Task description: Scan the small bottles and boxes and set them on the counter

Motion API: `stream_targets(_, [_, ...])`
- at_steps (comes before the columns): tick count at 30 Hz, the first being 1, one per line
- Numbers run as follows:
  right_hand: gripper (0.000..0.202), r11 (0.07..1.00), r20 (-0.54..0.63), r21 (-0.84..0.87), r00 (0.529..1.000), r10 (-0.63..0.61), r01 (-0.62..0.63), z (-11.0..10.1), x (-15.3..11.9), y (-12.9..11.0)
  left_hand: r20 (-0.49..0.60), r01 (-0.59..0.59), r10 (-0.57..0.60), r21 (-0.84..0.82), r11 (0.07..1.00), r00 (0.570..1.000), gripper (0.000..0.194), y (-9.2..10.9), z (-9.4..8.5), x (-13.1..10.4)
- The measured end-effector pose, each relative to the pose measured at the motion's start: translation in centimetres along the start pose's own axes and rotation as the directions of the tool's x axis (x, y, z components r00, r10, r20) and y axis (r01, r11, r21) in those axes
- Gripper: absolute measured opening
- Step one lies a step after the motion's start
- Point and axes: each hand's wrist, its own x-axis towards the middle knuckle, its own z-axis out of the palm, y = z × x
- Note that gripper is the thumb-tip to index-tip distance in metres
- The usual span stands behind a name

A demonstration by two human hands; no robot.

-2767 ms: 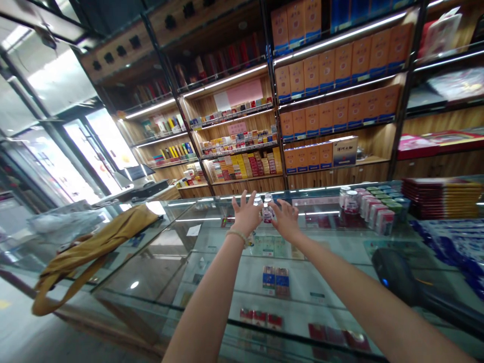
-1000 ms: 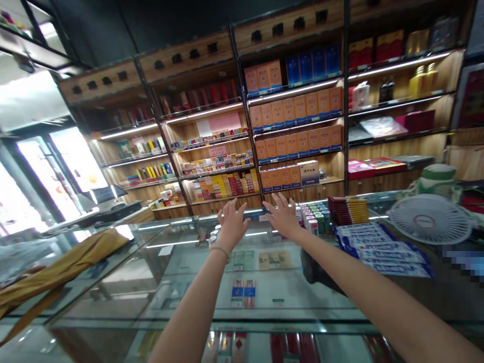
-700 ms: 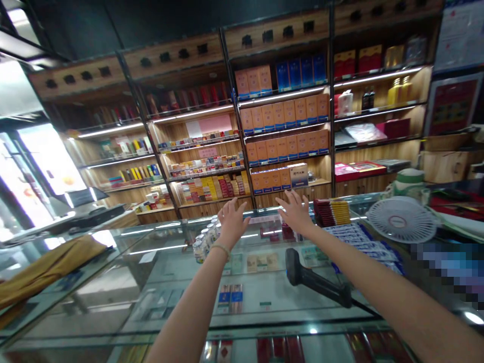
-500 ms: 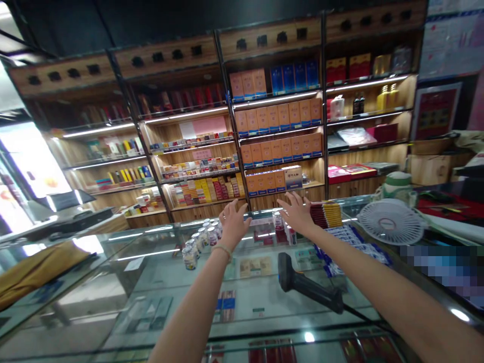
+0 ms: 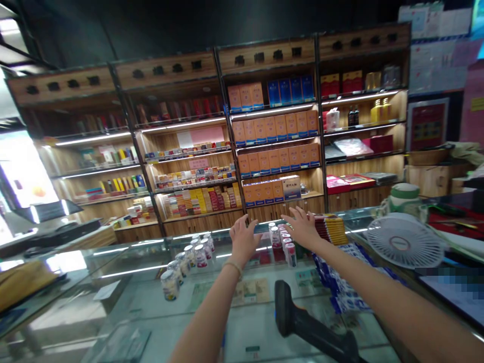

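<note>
My left hand (image 5: 242, 241) reaches out over the glass counter (image 5: 143, 290), fingers apart and holding nothing. To its left stand two rows of small white-capped bottles (image 5: 191, 254). My right hand (image 5: 300, 228) is likewise open, its fingers spread beside a row of small bottles with pink labels (image 5: 286, 242); I cannot tell whether it touches them. Right of that hand sits a stack of yellow and dark red packs (image 5: 330, 229). Blue and white packets (image 5: 340, 282) lie partly under my right forearm. A black handheld barcode scanner (image 5: 308, 320) rests on the glass nearer to me.
At the right stand a white fan (image 5: 406, 241) and a green and white jug (image 5: 403, 199). Wooden shelves (image 5: 245, 212) with orange boxes (image 5: 272, 161) and other packs line the wall behind the counter. Brown cloth (image 5: 24, 285) lies at the left.
The view has shifted, so the counter items appear lower and larger. Both hands stay stretched out and open; more of the pink-labelled bottle row shows beside my right hand.
</note>
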Motion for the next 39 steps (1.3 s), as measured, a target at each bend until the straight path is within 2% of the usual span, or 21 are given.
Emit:
stream_targets(5, [0.041,0.999,0.049,0.041,0.999,0.003,-0.005,0.8,1.2,0.0,0.054,0.023,-0.022,-0.022,1.000,0.998,0.048,0.3,2.1,1.0])
stream_targets(12, [0.034,0.996,0.212,0.078,0.977,0.018,-0.036,1.9,3.2,-1.1,0.110,0.076,-0.067,-0.085,0.993,0.992,0.040,1.1,5.9,1.9])
stream_targets(19, [0.029,0.998,0.218,0.060,0.976,0.022,-0.036,2.7,4.1,-2.1,0.151,0.097,-0.081,-0.102,0.990,0.985,0.027,1.5,8.3,2.1])
stream_targets(26, [0.025,0.997,0.238,0.060,0.971,0.022,-0.038,3.0,4.5,-2.6,0.146,0.088,-0.070,-0.120,0.989,0.987,0.018,1.8,8.8,2.2])
stream_targets(31, [0.022,0.998,0.256,0.060,0.967,0.011,-0.027,2.7,4.4,-2.8,0.129,0.081,-0.065,-0.124,0.989,0.990,0.019,1.5,8.8,1.7])
stream_targets(39, [0.022,0.996,0.285,0.076,0.956,-0.067,0.047,0.9,2.7,-3.7,0.149,0.055,-0.037,-0.113,0.992,0.988,0.015,1.5,6.2,-0.6])
